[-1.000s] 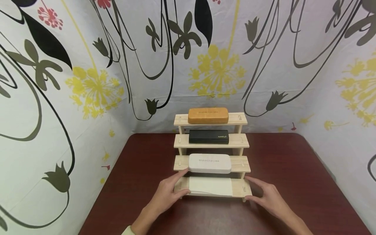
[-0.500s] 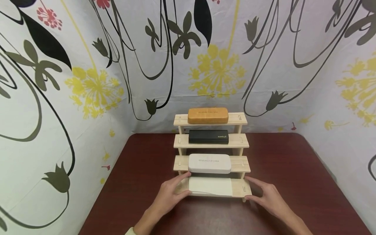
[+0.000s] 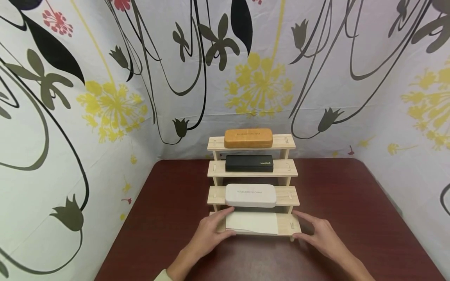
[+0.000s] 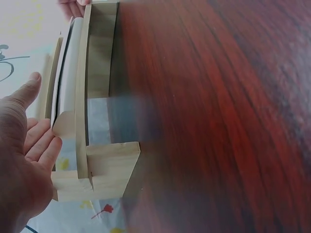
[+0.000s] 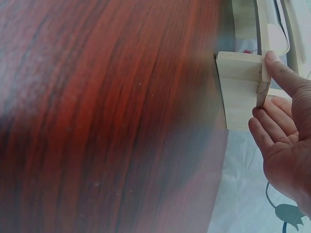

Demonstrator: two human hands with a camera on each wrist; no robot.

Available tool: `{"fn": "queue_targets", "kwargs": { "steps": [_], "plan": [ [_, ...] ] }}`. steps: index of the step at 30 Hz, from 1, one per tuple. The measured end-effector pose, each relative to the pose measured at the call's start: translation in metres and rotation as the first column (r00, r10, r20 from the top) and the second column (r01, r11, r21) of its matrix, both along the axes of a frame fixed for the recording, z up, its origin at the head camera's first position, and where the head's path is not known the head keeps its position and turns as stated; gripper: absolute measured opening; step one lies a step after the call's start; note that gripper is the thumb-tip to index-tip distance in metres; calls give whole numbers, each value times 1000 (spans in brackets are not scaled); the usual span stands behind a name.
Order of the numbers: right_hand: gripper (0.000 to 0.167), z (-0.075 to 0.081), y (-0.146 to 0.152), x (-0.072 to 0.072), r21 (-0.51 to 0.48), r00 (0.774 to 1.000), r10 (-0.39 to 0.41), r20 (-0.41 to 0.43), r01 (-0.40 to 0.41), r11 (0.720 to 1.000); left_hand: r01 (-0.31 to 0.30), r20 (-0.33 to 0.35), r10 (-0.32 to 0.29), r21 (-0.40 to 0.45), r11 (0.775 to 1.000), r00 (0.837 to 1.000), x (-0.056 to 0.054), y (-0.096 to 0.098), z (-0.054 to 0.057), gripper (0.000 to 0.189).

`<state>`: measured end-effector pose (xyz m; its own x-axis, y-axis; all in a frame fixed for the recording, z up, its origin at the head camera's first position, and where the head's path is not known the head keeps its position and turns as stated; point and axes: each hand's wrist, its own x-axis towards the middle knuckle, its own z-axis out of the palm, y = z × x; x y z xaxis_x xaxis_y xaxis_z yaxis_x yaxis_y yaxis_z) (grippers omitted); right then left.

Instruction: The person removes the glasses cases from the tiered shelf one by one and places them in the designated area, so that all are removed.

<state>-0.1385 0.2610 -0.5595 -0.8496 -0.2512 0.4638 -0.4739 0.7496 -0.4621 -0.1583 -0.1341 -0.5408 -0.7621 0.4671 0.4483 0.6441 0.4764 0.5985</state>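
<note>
A pale wooden stepped display stand point(image 3: 286, 169) carries one item per step. On its lowest step lies a flat white sleeve-like case point(image 3: 251, 222) with a thin flap line along its front. My left hand point(image 3: 207, 236) reaches over the left end of this step, thumb and index finger spread at the case's left end; in the left wrist view the fingers are straight beside that end. My right hand point(image 3: 321, 236) holds the right end of the lowest step point(image 5: 262, 92), thumb on its front edge and fingers behind and below.
Higher up sit a white glasses case point(image 3: 250, 196), a black case point(image 3: 249, 163) and an orange-brown case point(image 3: 248, 138). The stand is on a dark red table point(image 3: 168, 195). Floral cloth point(image 3: 260, 89) hangs behind and at both sides.
My left hand has slid right along the lowest step, its thumb and index finger now overlapping the white sleeve-like case's left end. The right hand and the items have stayed put.
</note>
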Motion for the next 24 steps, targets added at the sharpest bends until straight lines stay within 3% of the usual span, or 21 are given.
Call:
{"fn": "queue_targets", "kwargs": {
  "steps": [6,16,24],
  "plan": [
    [73,1,0,1,-3,1000,-2,19,2,1000,-11,33,11,-2,1000,999,-1,3,-2,74],
    [73,0,1,1,-12,1000,-3,19,3,1000,-44,-7,44,-28,999,999,-2,4,-7,75],
    [72,0,1,1,-28,1000,16,16,-15,999,-63,17,64,-52,997,998,-1,1,-9,75]
  ]
}}
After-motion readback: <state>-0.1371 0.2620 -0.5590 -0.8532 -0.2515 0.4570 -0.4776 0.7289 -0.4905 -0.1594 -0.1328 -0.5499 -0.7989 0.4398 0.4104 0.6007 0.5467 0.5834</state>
